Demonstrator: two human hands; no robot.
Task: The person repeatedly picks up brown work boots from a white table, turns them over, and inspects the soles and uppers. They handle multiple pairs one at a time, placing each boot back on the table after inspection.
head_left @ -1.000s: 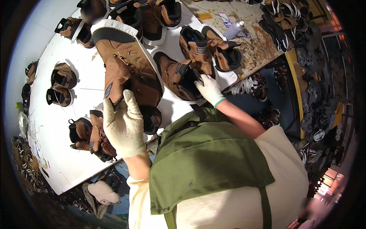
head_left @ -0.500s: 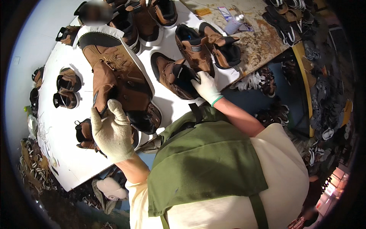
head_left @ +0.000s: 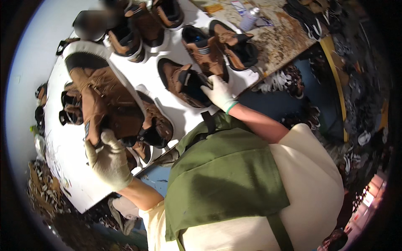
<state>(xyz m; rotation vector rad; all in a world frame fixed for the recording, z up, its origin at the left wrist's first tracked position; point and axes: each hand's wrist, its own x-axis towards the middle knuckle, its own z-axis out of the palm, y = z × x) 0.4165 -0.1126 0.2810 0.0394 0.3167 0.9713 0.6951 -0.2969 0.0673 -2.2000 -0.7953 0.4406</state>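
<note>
My left hand (head_left: 109,164), in a pale knit glove, pinches the tongue of a large brown shoe (head_left: 119,90) with a black toe cap and white sole. The shoe is tilted, its toe pointing away, above the white tabletop. My right hand (head_left: 220,94), in a white glove with a green cuff edge, has its fingers closed at the collar of another brown shoe (head_left: 172,79) on the table. Its fingertips are partly hidden at the opening. Just beyond it stands a brown shoe with a blue insole (head_left: 201,50).
More brown shoes (head_left: 125,42) stand at the far side of the white table (head_left: 79,167). One shoe (head_left: 155,121) sits near the front edge. A spray can (head_left: 250,19) stands on a stained board (head_left: 276,37) at the far right. Piled shoes (head_left: 356,100) fill the right side.
My left hand has carried its shoe leftward, uncovering the shoe near the table's front edge. My right hand stays at the same shoe's collar. The whole view has shifted slightly.
</note>
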